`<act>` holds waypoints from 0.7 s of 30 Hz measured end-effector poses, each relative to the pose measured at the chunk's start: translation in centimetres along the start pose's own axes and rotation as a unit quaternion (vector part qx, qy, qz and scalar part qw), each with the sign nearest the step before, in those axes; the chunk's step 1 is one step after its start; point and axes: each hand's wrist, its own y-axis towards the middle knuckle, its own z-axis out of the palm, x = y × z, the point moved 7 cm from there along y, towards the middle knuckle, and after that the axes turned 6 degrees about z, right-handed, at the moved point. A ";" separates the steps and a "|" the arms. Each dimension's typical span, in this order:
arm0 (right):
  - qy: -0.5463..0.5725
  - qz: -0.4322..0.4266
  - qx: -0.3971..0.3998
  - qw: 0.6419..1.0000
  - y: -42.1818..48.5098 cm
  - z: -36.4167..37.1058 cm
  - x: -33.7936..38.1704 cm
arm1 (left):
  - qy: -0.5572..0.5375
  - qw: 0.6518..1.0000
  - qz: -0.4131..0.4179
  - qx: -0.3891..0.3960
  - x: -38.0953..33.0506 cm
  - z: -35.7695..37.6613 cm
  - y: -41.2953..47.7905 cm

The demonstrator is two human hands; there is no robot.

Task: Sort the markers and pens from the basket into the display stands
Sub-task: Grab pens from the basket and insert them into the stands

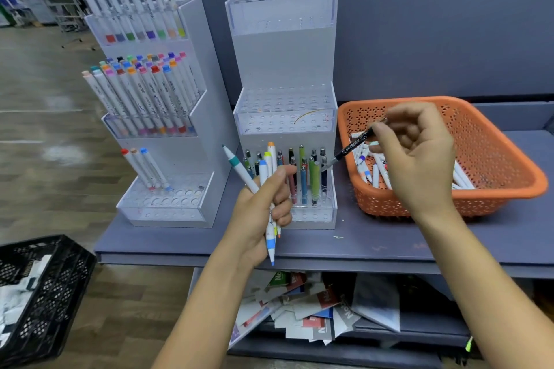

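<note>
Black and slim, the pen (350,148) slants down-left from the right hand (416,156), which pinches its upper end over the orange basket's (494,141) left side. Its tip sits just beside the right end of the pen stand's (284,54) near tier. The left hand (266,204) grips a bunch of white markers (263,172) in front of that tier. The marker stand (207,93) is farther left on the surface (389,243).

So the dark blue-grey desk (389,246) has three things sitting on it: a white-and-clear acrylic tiered marker stand (207,99) at the left end, a second acrylic tiered stand (284,57) just beside it in the middle, and an orange perforated plastic basket (494,144) on the right, near that one. The lower shelf (425,328) underneath has a messy pile of notebooks (314,308) on it.
</note>
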 end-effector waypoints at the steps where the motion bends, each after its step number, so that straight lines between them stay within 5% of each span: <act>1: -0.041 -0.032 0.010 0.999 -0.2 0.3 0.1 | 0.000 1.000 -0.002 -0.002 0.1 0.0 0.0; 8: -0.183 -0.157 0.082 0.967 -1.8 2.8 -0.1 | -0.020 1.000 -0.018 -0.003 0.2 -0.1 0.0; 21: -0.275 -0.152 0.189 0.930 -2.9 5.7 -2.7 | -0.023 1.000 -0.002 0.005 -0.1 -0.2 -0.4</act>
